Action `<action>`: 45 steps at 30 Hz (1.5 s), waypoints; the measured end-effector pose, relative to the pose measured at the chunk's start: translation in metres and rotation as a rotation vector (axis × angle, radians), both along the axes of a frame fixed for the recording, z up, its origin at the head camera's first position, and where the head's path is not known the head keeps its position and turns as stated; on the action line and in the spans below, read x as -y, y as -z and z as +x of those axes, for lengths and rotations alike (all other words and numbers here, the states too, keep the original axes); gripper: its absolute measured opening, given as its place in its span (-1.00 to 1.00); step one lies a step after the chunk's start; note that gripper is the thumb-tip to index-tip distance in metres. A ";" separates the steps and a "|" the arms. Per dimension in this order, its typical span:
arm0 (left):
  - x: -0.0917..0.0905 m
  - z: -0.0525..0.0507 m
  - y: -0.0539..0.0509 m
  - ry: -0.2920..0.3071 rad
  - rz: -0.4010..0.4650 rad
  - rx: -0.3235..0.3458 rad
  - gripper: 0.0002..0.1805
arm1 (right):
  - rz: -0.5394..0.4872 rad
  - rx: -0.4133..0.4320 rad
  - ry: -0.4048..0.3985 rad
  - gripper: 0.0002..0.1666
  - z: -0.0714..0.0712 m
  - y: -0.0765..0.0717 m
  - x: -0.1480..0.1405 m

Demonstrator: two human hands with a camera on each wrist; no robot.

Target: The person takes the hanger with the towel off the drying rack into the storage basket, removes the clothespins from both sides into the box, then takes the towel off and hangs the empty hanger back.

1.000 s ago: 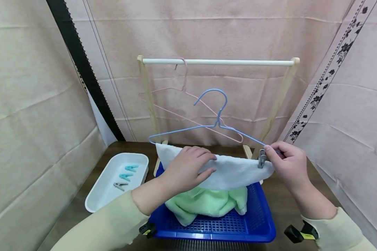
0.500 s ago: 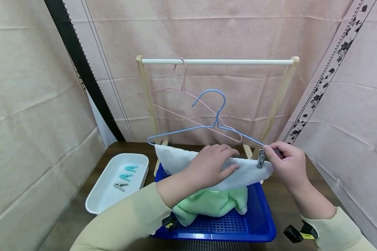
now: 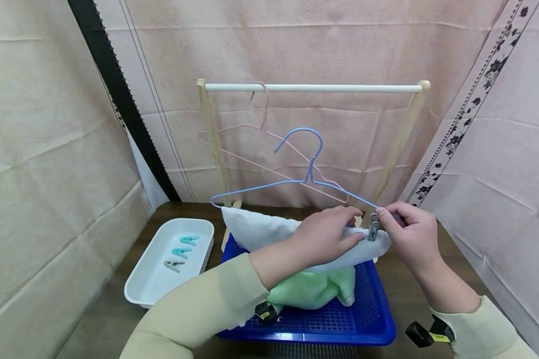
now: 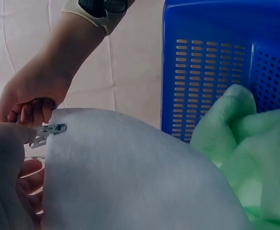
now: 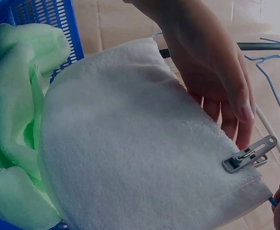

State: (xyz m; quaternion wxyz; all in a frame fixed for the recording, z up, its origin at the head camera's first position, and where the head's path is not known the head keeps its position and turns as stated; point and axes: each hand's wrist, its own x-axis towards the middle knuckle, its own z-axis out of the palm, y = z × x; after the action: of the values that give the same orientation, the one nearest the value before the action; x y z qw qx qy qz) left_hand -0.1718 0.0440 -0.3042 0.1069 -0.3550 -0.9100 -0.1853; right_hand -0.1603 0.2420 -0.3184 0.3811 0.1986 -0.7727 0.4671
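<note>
A white towel (image 3: 253,230) hangs folded over the lower bar of a blue hanger (image 3: 269,185). A grey clothespin (image 3: 374,227) clips the towel near its right end. My right hand (image 3: 413,234) pinches the hanger's right corner between thumb and fingers. Just left of the clothespin, my left hand (image 3: 323,235) lies at the towel's upper edge. Its straight thumb is on the near side and its relaxed fingers reach behind the cloth, as the right wrist view shows, with the clothespin (image 5: 248,155) near the fingertips. Whether the fingers press the towel is unclear.
Below the towel, a blue basket (image 3: 377,299) holds a green towel (image 3: 316,289). On the left, a white tray (image 3: 150,274) holds two teal clothespins (image 3: 181,252) and a grey one (image 3: 174,266). Behind stands a rack (image 3: 341,89) with a pink hanger (image 3: 266,112) on its bar.
My left hand has slid rightward along the towel's upper edge, from its middle to close beside the clothespin. The right hand and the hanger have stayed almost still.
</note>
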 end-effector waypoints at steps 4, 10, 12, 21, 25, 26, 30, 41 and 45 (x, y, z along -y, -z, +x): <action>-0.009 -0.001 0.000 -0.009 0.020 0.041 -0.50 | 0.010 -0.003 -0.004 -0.80 0.000 0.001 -0.001; -0.020 0.000 -0.001 -0.008 0.042 0.086 -0.63 | 0.029 -0.018 -0.002 -0.81 0.001 0.001 0.000; -0.022 0.000 -0.001 -0.005 0.046 0.090 -0.67 | 0.019 -0.016 -0.009 -0.81 0.001 0.001 0.000; -0.022 0.001 0.000 0.042 0.105 0.078 -0.72 | 0.013 -0.007 -0.014 -0.81 0.001 0.000 0.000; -0.021 0.001 0.000 0.060 0.139 0.076 -0.69 | 0.036 -0.030 -0.010 -0.81 0.001 0.000 -0.001; -0.020 0.001 0.000 0.062 0.143 0.076 -0.69 | 0.036 -0.034 -0.010 -0.81 0.001 0.000 -0.001; -0.020 0.001 0.001 0.077 0.141 0.056 -0.67 | 0.037 -0.035 -0.011 -0.81 0.000 0.001 -0.003; -0.020 0.003 0.002 0.090 0.099 -0.102 -0.71 | 0.020 -0.024 -0.041 -0.81 0.003 0.000 -0.003; -0.020 0.006 0.002 0.084 0.089 -0.117 -0.75 | 0.018 -0.016 -0.032 -0.81 0.003 0.001 -0.003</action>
State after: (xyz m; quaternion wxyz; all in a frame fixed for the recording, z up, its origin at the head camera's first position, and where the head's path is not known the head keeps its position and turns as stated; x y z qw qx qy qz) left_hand -0.1658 0.0642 -0.3064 0.1680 -0.3979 -0.8774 -0.2088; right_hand -0.1574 0.2450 -0.3199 0.3778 0.2184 -0.7706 0.4646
